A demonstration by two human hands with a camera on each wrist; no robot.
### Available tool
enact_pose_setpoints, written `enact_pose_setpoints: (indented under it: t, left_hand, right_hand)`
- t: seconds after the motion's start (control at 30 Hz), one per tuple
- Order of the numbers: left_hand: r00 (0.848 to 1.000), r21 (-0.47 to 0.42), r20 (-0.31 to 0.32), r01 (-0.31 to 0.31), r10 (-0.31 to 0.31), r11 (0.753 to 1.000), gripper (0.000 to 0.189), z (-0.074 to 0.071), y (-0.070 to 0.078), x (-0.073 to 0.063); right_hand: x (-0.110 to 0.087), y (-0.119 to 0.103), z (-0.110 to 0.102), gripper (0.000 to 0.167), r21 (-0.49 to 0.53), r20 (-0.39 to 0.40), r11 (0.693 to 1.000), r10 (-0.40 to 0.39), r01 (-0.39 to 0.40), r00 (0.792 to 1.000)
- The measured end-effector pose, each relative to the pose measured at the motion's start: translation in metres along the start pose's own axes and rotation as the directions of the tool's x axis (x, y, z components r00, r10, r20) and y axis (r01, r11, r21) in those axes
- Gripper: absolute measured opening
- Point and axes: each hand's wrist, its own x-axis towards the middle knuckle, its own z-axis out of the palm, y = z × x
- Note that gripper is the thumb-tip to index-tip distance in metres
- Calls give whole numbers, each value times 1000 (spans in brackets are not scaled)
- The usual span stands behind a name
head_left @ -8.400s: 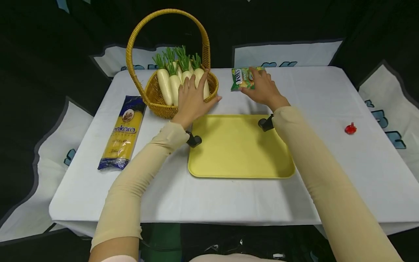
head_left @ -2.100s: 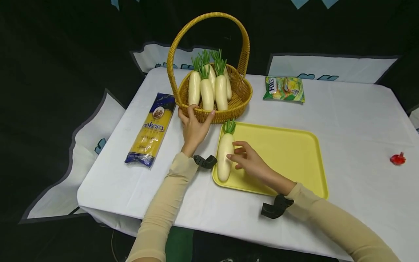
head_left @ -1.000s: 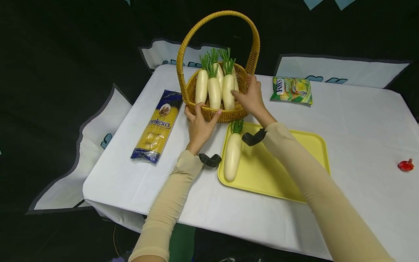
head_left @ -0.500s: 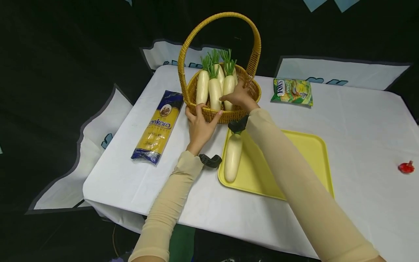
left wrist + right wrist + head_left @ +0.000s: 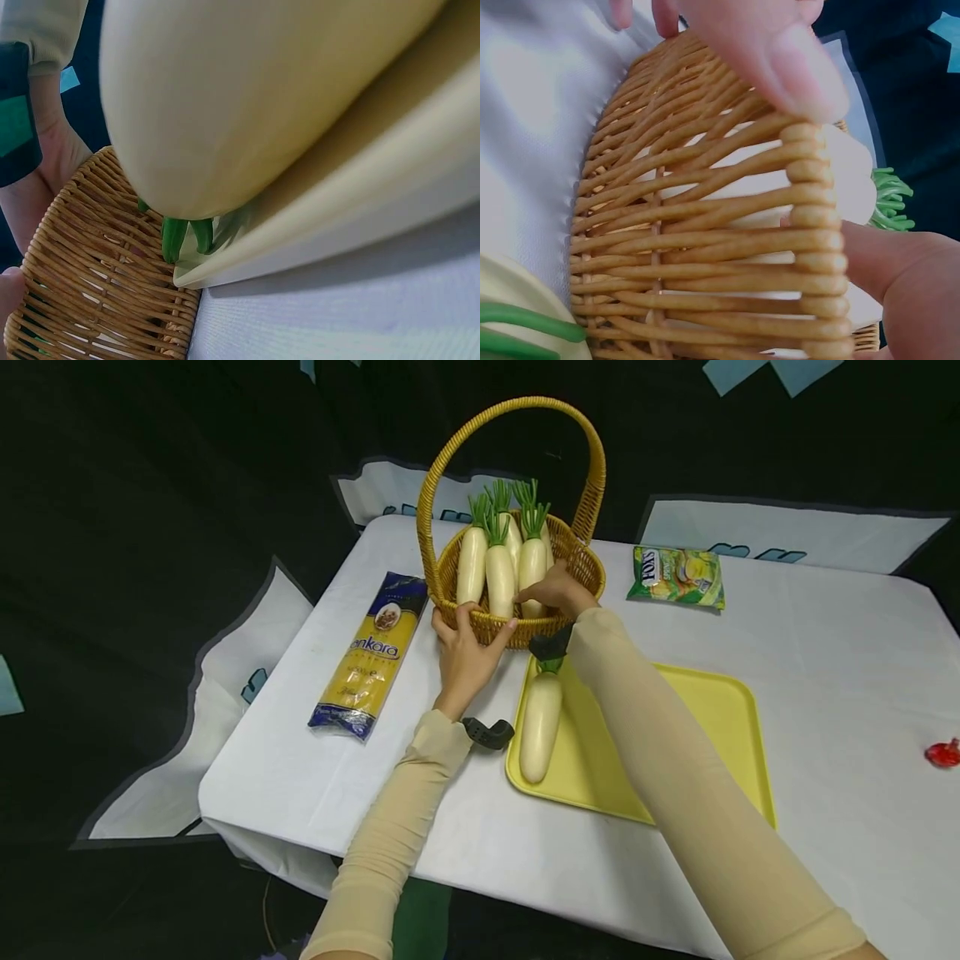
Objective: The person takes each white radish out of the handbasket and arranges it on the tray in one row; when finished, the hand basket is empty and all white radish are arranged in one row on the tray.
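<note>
A wicker basket (image 5: 555,631) with a tall arched handle holds several white radishes (image 5: 471,564) with green tops. My left hand (image 5: 468,660) grips the basket's front rim. My right hand (image 5: 561,589) reaches inside at the right, its thumb and fingers around the lower part of the front right radish (image 5: 533,564); some fingers are hidden. One more radish (image 5: 541,727) lies lengthwise on the left side of a yellow tray (image 5: 720,718), its green top partly covered by the right wrist's camera. In the right wrist view, a left-hand fingertip (image 5: 810,75) presses on the wicker rim.
A blue and yellow pasta packet (image 5: 371,656) lies left of the basket. To the right are a green candy bag (image 5: 677,577) and a small red object (image 5: 943,753) near the view's edge. All stand on a white-covered table (image 5: 300,793).
My right hand left the radish on the tray, went up into the basket and closed around another radish. My left hand stays on the rim. The view has shifted slightly.
</note>
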Motion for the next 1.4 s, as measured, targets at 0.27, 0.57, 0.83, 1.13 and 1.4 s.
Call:
enact_pose_setpoints:
  t: [0.27, 0.57, 0.83, 1.13, 1.4]
  left_hand:
    - [1000, 1, -7, -5, 5, 1000, 67, 2, 1, -1]
    - [1000, 0, -11, -13, 13, 1000, 66, 5, 5, -2]
    - [1000, -1, 6, -10, 10, 1000, 66, 6, 5, -2]
    - [1000, 10, -10, 0, 0, 1000, 66, 2, 3, -3]
    - [1000, 22, -7, 3, -3, 1000, 68, 1, 1, -1]
  right_hand:
    - [-2, 2, 1, 102, 1, -54, 1000, -13, 13, 998]
    - [-3, 5, 0, 91, 27, -91, 997, -74, 76, 993]
    - [-1, 7, 0, 89, 66, -97, 996, -52, 59, 994]
    - [0, 6, 1, 87, 137, -45, 989, -49, 55, 998]
    - [-1, 9, -4, 86, 273, 47, 955, -133, 116, 990]
